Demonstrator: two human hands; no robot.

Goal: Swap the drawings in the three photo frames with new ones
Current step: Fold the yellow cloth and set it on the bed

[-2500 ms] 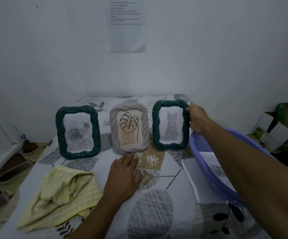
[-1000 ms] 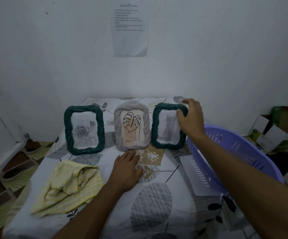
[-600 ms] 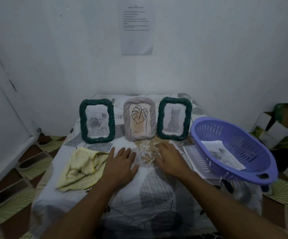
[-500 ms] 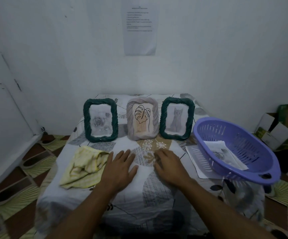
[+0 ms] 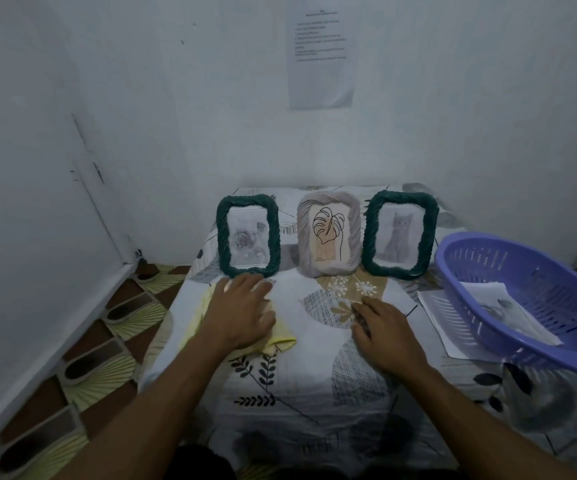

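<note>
Left hand [image 5: 242, 315] palm down, fingers straight and slightly spread, resting on yellow cloth [image 5: 282, 338], fingertips just short of left green frame [image 5: 248, 235]. It grips nothing. Right hand [image 5: 389, 336] flat on table [image 5: 314, 375], fingers loosely spread, holding nothing, touching only the tablecloth, in front of grey frame [image 5: 328, 233].

Three frames stand upright in a row at the back of the table: left green frame with a rose drawing, grey frame in the middle with a leaf line drawing, right green frame [image 5: 399, 235] with a cat drawing. Purple basket [image 5: 481, 268] at right, near the right frame, with a sheet [image 5: 488, 294] inside; another sheet [image 5: 441, 317] lies partly under it.

Cloth is mostly covered by the left hand and forearm. Basket is cut off by the right edge. The sheet in the basket shows a grey drawing, subject unclear. Wall note [image 5: 320, 50] text is too small to read.
</note>
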